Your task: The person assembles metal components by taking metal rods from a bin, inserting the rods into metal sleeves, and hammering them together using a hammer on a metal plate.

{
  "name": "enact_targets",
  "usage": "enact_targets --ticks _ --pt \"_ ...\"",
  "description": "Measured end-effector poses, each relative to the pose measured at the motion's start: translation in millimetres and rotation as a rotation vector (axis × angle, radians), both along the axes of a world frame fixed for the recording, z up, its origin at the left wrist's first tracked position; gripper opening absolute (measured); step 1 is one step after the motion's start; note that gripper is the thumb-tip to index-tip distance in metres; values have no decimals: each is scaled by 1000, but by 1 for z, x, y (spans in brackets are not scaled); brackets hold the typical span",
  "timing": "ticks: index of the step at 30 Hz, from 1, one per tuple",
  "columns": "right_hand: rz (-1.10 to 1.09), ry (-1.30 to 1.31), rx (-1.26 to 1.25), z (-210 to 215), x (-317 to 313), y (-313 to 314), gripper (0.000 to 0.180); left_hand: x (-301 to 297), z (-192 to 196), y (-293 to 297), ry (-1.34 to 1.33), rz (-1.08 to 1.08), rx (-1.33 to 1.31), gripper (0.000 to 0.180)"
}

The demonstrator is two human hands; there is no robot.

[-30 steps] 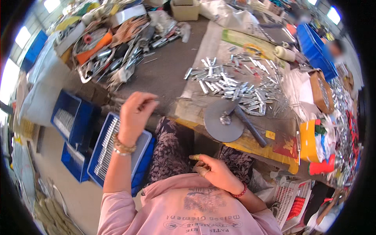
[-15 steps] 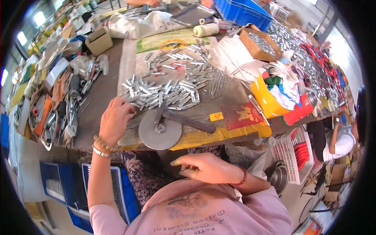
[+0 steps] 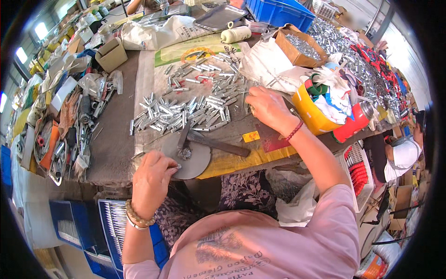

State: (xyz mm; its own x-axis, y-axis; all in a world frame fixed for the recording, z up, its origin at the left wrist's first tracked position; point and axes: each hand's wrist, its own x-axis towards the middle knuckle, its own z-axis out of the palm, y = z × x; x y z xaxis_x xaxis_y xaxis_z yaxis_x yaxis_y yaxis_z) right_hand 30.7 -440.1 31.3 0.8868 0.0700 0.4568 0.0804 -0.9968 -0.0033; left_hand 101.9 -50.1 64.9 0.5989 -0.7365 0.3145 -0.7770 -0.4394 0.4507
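My left hand (image 3: 152, 174) is closed in a pinch by the near table edge, with the end of a small silver metal tube (image 3: 178, 166) showing at its fingertips. Beside it lies a round grey metal plate (image 3: 197, 163). A hammer (image 3: 218, 143) rests on the plate, its dark handle pointing right. My right hand (image 3: 269, 108) reaches over the table with fingers curled down beside thin metal pins (image 3: 243, 98); what its fingertips grip is hidden. A loose pile of short silver tubes (image 3: 186, 110) spreads across the sacking beyond the plate.
On the right stand a yellow container (image 3: 312, 111) stuffed with gloves and rags, a red flask (image 3: 352, 124) and a cardboard box of small metal parts (image 3: 299, 49). Tools crowd the left side (image 3: 74, 125). Blue crates (image 3: 100, 211) sit below the table. A co-worker's arm (image 3: 134, 6) shows at the far edge.
My left hand has come from the left edge of the pile back toward the plate, a tube end now visible. My right hand has moved from my lap out to the thin pins.
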Motion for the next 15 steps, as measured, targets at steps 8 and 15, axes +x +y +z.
enact_targets --ticks 8,15 --pt "117 122 -13 15 -30 13 14 0 -16 7 59 39 -113 16" --pt "174 -77 169 22 -36 74 18 -5 -24 8 47 71 -174 14"
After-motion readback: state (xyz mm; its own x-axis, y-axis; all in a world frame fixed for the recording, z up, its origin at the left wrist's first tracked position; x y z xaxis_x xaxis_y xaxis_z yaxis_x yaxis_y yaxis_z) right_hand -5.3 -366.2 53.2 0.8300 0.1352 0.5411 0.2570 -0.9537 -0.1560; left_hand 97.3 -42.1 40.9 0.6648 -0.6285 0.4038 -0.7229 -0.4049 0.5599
